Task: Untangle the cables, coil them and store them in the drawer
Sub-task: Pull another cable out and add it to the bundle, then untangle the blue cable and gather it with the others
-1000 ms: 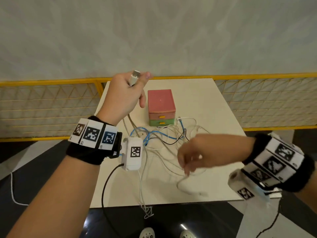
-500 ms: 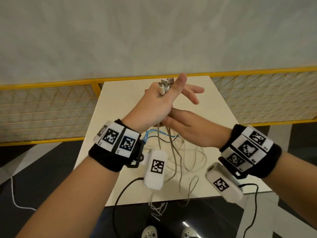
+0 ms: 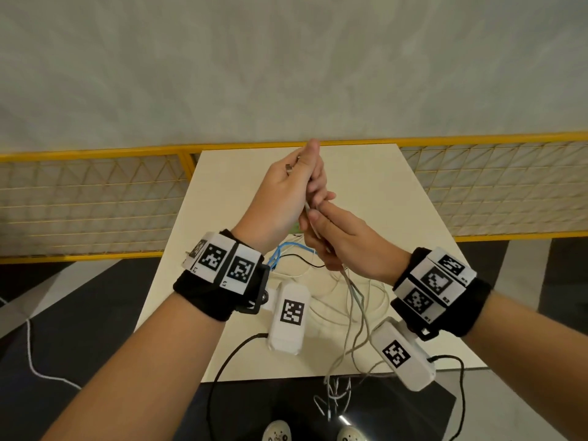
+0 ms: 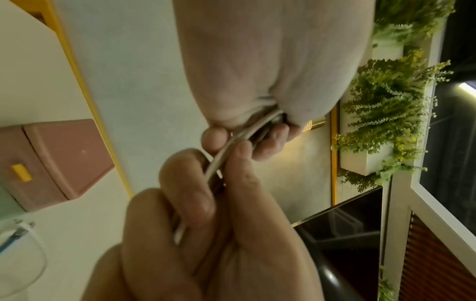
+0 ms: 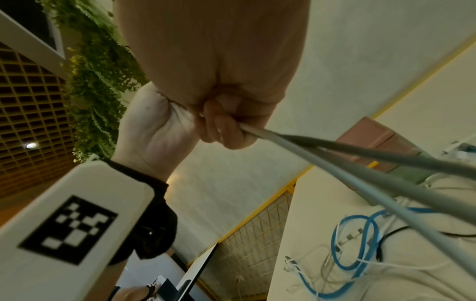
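Observation:
My left hand is raised over the table and grips a grey-white cable, whose metal plug sticks out by the thumb. Directly below it, my right hand pinches the same doubled strands. In the left wrist view both sets of fingers close round the cable. The strands run down from my right fingers over the table's front edge. A blue cable, a black one and white ones lie tangled on the table. The pink drawer box stands shut, hidden behind my hands in the head view.
The cream table is small, with its front edge close to me and cable ends dangling past it. A yellow mesh fence runs behind and beside it. The drawer box stands at the far middle of the table.
My left hand moved from the upper left to the centre with the plug. My right hand rose from the table and now pinches the strands just below the left hand.

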A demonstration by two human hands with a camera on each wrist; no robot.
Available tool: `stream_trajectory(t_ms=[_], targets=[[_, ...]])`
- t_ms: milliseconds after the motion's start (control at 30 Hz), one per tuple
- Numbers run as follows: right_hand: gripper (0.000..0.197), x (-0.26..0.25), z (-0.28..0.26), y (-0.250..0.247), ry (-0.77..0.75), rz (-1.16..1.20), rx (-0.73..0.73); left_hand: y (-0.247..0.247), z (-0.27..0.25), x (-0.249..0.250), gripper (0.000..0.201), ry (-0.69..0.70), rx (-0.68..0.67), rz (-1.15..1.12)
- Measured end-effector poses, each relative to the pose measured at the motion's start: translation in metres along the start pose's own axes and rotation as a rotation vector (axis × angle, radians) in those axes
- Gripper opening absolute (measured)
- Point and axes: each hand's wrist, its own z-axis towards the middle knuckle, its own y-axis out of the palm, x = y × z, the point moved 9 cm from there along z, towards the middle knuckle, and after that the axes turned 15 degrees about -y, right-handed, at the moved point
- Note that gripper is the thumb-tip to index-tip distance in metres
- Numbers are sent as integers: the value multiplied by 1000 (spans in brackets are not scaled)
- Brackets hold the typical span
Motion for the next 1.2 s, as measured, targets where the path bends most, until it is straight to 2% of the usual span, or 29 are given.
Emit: stream_trajectory(t_ms=[100,200,300,367,433,533,633,733,800,833,900,1067,1200], targets=[[27,2,1,-1,-12,-3,22,-2,5,-8,41,-12,14,-16],[30,3,2,-5,-18,34,75,-2,6,-18,26,-79,-43,-48],[31,0,8,-5,-49,58,101,9,1,-23,39,-112,-101,163],[29,2,13,-2,-54,110,91,5,1,-17,52,-87,-41,230],[28,7,15,3,-99,42,8,-8,7,-6,52,-35,66,172],[26,34,8,9,-103,-318,-194,-37,18,4,50,-5,176,-69],[23,86,-15,14,25,-494,-407,-65,24,12,48,-16,215,-202],[18,136,-42,21,170,-584,-654,-80,24,5,49,-75,225,-151],[37,161,-53,19,303,-627,-787,-86,24,-9,51,-140,217,-101],[48,169,-53,16,357,-646,-807,-89,25,-19,52,-180,214,-74],[51,177,-39,8,365,-692,-766,-96,25,-41,50,-275,220,-25],[34,192,16,7,279,-822,-620,-112,16,-89,47,-433,271,84],[39,215,50,17,291,-841,-511,-136,6,-114,50,-506,380,71]])
